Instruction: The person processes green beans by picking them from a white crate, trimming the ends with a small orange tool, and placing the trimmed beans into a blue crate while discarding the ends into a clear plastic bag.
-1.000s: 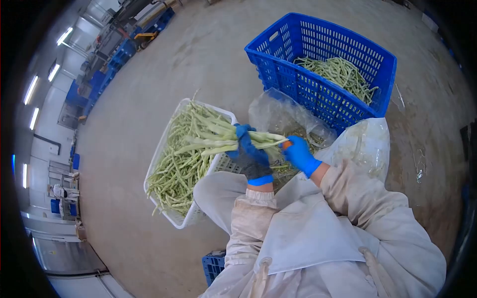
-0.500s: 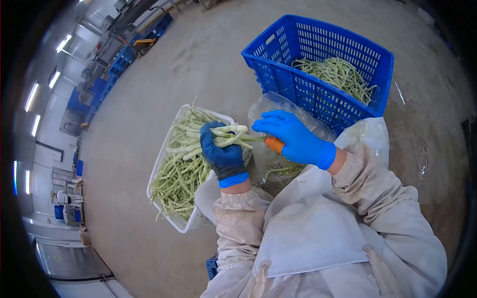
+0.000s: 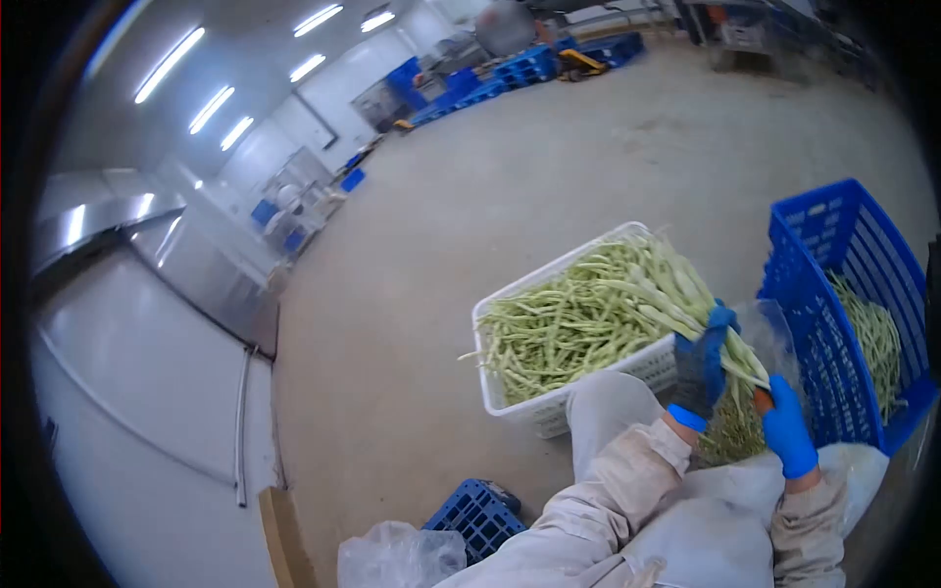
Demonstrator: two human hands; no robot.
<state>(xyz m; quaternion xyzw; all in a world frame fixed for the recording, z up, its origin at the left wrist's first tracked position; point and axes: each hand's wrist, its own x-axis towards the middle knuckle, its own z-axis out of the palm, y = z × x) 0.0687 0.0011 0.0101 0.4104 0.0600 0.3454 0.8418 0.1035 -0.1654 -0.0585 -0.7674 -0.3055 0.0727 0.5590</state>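
Note:
My left hand (image 3: 701,370), in a dark blue glove, is wrapped round a bunch of long green beans (image 3: 744,361) beside the white basket's right end. The tips of the bunch point down towards my right hand (image 3: 790,433), in a lighter blue glove, whose fingers close around them. Something orange (image 3: 763,400) shows at its thumb side. More green beans (image 3: 569,328) heap up in the white basket (image 3: 549,394). Below my hands, a clear plastic bag (image 3: 774,328) lies with small bean trimmings (image 3: 730,431) in it.
To the right stands a blue crate (image 3: 823,323) with beans (image 3: 872,338) inside. Near my left leg are a small dark blue crate (image 3: 477,519) and a crumpled clear bag (image 3: 402,557). Blue pallets (image 3: 524,67) and a yellow pallet jack (image 3: 580,65) stand far back.
My view has swung left, so baskets and hands appear further right and lower. My right hand has gone from fingers apart to closing at the tips of the held beans.

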